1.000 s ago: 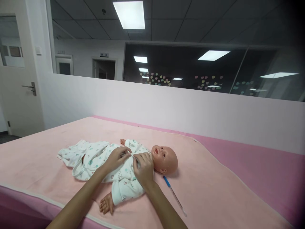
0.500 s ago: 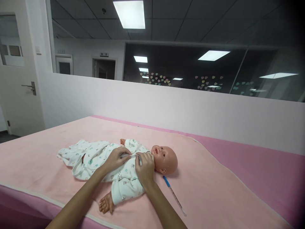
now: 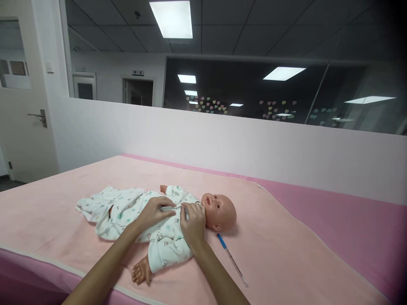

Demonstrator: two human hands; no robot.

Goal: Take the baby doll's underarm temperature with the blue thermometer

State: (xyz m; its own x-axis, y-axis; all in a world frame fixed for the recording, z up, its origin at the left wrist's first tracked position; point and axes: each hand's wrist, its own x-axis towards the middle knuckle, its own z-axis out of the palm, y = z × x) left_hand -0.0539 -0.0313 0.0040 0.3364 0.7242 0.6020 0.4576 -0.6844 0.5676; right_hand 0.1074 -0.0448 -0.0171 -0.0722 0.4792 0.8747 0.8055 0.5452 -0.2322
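A baby doll (image 3: 225, 215) lies on its back with its head toward the right. It wears a white romper (image 3: 170, 252) with small printed figures. My left hand (image 3: 155, 213) rests over the doll's chest, thumb and fingers closed on the romper's front. Close beside it, nearer the neck, my right hand (image 3: 194, 221) pinches the same cloth. A thin white strip of the romper, an edge or a tie, spans the small gap between my fingertips. Its exact form is too small to tell. My fingers hide part of the chest.
A slim clear stick with a blue end (image 3: 231, 257), like a thermometer, lies right of my right forearm, below the doll's head. Everything rests on a peach-pink sheet (image 3: 286, 262) over a darker pink surface (image 3: 356, 224). A low white wall (image 3: 222, 140) with glass above stands behind.
The view has shifted very slightly. Both hands keep their hold on the romper, and the doll stays in place.
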